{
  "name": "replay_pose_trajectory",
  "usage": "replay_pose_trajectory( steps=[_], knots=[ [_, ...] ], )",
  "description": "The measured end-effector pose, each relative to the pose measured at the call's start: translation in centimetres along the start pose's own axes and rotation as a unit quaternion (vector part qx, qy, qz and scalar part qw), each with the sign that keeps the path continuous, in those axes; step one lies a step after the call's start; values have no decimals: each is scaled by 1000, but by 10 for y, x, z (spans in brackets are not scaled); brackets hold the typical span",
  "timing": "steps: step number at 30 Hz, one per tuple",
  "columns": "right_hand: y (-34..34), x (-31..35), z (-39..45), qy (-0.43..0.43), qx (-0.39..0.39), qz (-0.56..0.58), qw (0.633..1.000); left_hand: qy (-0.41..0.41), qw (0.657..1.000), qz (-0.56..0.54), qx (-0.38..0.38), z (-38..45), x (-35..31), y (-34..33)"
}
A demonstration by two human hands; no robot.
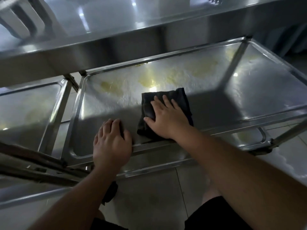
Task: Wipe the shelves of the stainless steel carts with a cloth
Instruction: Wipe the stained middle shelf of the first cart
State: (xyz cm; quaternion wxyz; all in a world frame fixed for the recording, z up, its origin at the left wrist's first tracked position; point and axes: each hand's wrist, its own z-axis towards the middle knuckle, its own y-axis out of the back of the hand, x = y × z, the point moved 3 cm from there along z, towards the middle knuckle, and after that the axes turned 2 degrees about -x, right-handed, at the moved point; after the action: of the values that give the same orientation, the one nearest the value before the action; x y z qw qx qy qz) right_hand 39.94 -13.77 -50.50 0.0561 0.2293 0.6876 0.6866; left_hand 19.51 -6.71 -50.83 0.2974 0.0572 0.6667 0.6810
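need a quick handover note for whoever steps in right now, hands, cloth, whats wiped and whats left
Right hand: flat, fingers straight, pressing the dark cloth onto the middle shelf of the cart, near its front edge.
Left hand: rests on the shelf's front rim, fingers curled over it, bracing; holds nothing else.
Done: cannot tell for sure; the near strip of the shelf lies in shadow and shows no stains.
Left: yellowish stains across the far half of this shelf, beyond the cloth. The neighbouring cart's shelf to the left and the lower shelf also show faint yellowish marks.
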Motion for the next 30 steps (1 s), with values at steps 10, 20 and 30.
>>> replay_pose_trajectory(
  steps=[10, 20, 30],
  knots=[
    [7, -26, -69, 143, 159, -83, 973, -1, 1000, -9, 7, -4, -3, 4],
    [13, -3, -99, 135, 117, -102, 979, 2, 989, 30, 144, 3, -15, 24],
    [103, 65, -143, -26, 305, -55, 950, -46, 927, 135, 347, -61, -22, 120]
  ],
)
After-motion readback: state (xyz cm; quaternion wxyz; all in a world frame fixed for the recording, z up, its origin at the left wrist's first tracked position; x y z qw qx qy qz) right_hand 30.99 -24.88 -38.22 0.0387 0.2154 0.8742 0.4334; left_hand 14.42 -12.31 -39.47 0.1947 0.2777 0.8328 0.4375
